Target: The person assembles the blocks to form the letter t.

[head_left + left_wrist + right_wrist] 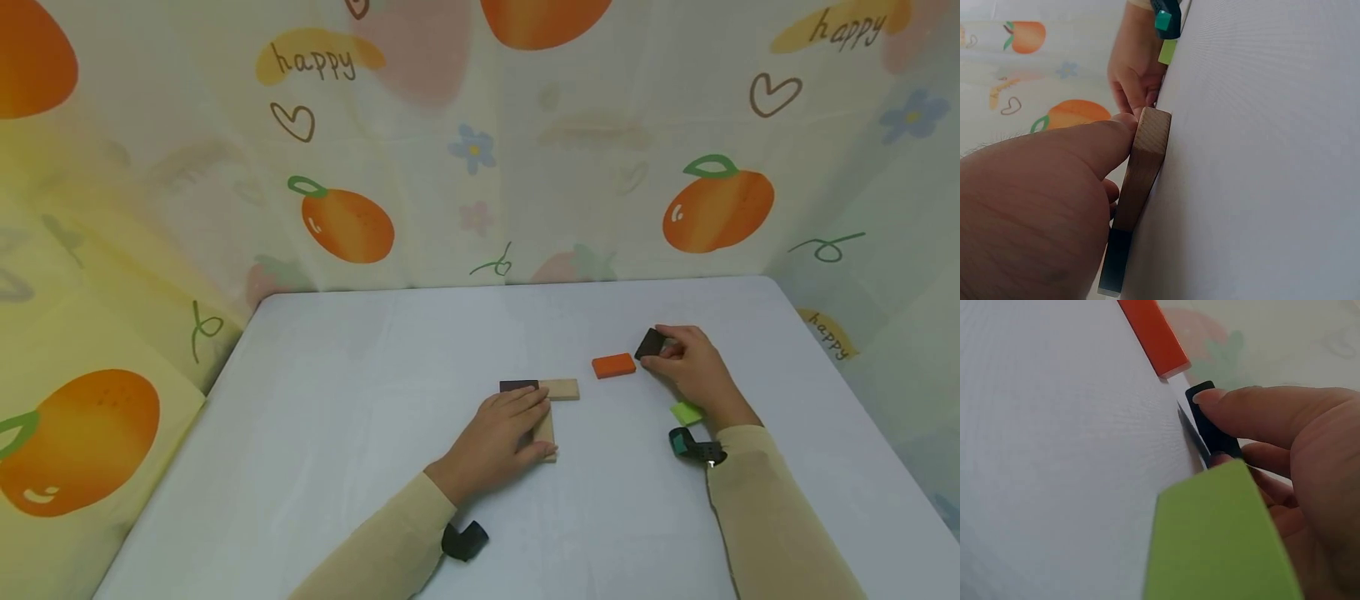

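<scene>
**Fruit-print cloth [555,200] behind a white counter [337,400]**

The right hand [697,367] pinches a black block [649,343]; an orange block [613,366] lies just left of it, a green block [686,413] near the wrist. The left hand [497,437], fingers outstretched, rests across a dark brown block [517,385] and a near wooden block [545,432]; a far wooden block [562,389] adjoins the dark brown one.

The left hand [495,437] rests over a light wood block [547,431] on a white table [337,400]. At that block's far end, a dark block [519,385] and a second wood block [561,389] lie side by side. Farther right, the right hand [699,371] pinches a black block [649,343]. An orange block [613,366] lies just left of it, and a green block [685,413] lies nearer, beside that hand. A cloth [427,183] with big oranges [348,227] hangs on the far side.
</scene>
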Demonstrator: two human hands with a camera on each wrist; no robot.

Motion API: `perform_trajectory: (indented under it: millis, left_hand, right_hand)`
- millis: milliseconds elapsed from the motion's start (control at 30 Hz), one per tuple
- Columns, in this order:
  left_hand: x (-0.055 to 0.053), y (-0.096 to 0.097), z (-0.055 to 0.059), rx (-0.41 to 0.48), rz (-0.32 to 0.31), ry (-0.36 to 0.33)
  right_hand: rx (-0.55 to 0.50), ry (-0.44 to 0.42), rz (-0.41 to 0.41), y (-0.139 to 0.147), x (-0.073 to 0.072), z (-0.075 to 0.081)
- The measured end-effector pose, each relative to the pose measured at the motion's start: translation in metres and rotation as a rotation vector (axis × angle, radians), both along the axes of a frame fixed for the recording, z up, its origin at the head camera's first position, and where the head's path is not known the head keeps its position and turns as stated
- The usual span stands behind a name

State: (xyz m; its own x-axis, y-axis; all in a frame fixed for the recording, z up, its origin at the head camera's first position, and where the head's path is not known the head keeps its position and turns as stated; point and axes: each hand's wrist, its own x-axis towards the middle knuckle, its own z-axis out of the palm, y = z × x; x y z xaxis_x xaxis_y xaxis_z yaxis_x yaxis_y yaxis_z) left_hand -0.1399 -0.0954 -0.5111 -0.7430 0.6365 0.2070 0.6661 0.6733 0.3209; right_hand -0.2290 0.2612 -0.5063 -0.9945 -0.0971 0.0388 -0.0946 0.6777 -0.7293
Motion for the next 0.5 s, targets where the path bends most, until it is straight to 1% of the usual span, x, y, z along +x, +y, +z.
perform_trajectory:
  millis: [267,500]
  left_hand:
    - [0.000,0.001,-0.001,-0.006,0.006,-0.012]
    - [0.000,0.001,-0.001,-0.014,0.013,-0.009]
  right_hand:
    - [-0.055,0.011,-0.014,-0.007,0.002,0.002]
    - [-0.103,0.021,0.030,-0.021,0.003,0.010]
